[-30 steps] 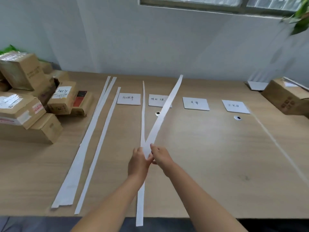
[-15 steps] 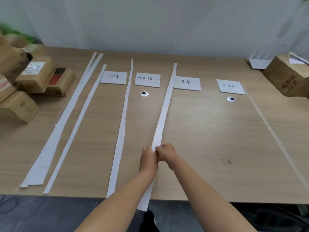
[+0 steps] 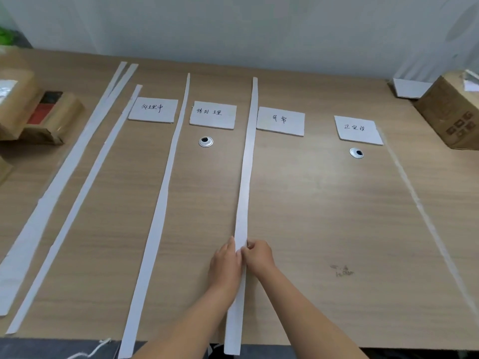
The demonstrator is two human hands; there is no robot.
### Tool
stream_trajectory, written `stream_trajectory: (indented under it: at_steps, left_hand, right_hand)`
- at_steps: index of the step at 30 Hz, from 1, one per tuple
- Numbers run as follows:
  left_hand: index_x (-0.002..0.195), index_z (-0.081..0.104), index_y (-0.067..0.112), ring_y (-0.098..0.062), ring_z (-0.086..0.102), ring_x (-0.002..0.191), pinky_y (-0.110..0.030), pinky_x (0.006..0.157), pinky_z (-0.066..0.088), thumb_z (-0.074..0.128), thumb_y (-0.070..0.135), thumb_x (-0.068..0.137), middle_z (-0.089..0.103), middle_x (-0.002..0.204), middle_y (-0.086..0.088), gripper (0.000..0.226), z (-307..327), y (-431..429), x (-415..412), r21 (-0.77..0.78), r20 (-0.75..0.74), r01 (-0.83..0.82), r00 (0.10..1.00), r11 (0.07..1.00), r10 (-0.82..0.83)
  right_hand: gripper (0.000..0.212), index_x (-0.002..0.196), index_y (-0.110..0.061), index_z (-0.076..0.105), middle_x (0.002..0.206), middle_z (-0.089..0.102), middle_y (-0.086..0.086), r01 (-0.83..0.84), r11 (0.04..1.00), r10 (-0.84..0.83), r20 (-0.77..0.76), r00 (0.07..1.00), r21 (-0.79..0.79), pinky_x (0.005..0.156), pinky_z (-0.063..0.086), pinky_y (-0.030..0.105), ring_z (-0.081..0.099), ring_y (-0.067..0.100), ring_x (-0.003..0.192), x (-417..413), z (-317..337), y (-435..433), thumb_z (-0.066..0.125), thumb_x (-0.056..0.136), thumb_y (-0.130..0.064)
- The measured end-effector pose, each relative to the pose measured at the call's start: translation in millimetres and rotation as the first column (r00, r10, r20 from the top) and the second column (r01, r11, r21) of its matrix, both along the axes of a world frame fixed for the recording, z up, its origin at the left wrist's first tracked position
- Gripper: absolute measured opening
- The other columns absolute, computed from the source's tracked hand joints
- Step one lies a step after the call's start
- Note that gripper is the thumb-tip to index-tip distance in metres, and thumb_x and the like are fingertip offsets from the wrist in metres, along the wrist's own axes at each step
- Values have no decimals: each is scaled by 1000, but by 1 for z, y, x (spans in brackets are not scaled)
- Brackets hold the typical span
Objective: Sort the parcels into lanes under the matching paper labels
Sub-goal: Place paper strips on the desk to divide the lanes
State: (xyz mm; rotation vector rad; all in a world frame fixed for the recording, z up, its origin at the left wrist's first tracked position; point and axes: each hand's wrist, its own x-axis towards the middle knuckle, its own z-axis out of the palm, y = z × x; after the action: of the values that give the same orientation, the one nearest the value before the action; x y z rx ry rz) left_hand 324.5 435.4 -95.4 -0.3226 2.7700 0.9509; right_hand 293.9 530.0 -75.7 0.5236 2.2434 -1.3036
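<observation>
**Q:** What do the hands hold?

**A:** A long, flat, matte white paper strip (image 3: 245, 177). It lies on the wood-grain table (image 3: 311, 216) and overhangs the near edge. The left hand (image 3: 226, 263) rests straight fingers along its left edge. The right hand (image 3: 258, 257) curls and pinches its right edge.

**Q:** Where are the parcels?

**A:** Brown cardboard parcels (image 3: 51, 117), glossy with tape, sit at the far left. Another cardboard box (image 3: 451, 110) stands far right. Four rectangular handwritten paper labels (image 3: 280, 121) line the far side. The strip passes between the second and third.
</observation>
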Motion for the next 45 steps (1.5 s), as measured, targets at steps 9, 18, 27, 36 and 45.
stream_trajectory:
  at_steps: [9,18,27,36,45]
  left_hand:
    - [123,56,19,-24,58,93,-41,78,50,47,27,98,68,102,-2,28,-7,6,-5,-8,-52,28,998,1000,-29]
    - [119,56,27,-25,63,92,-35,85,42,42,41,99,71,93,2,28,-7,7,-12,-230,39,49,998,972,-41]
    - [111,52,29,-24,60,91,-37,79,50,49,38,93,67,95,5,21,4,7,-15,-162,113,79,992,984,-61]
    - [148,35,23,-23,56,114,-35,94,46,47,33,100,60,124,-2,51,-8,17,0,-127,72,6,997,992,3]
    - [152,25,19,-28,51,121,-36,98,42,40,39,103,54,132,-7,55,2,22,6,-221,152,56,988,974,-23]
  right_hand:
    - [27,64,-16,55,56,49,-8,-109,994,109,-82,991,-3,46,34,14,43,2,50,-4,4,20,49,83,1]
    - [17,69,-24,54,98,58,11,-149,989,148,-73,986,-9,53,38,15,54,13,66,-4,-12,21,50,84,-17]
    - [21,70,-23,58,93,64,11,-207,975,207,-6,978,-80,55,41,13,58,16,80,-3,-2,31,49,85,-11]
    - [16,72,-25,47,96,51,9,-257,964,254,-61,965,-67,51,34,10,44,12,68,7,-17,33,50,85,-14]
    - [28,71,-24,52,86,48,3,-268,953,265,-38,963,-140,60,40,9,50,14,78,13,-10,41,47,88,-3]
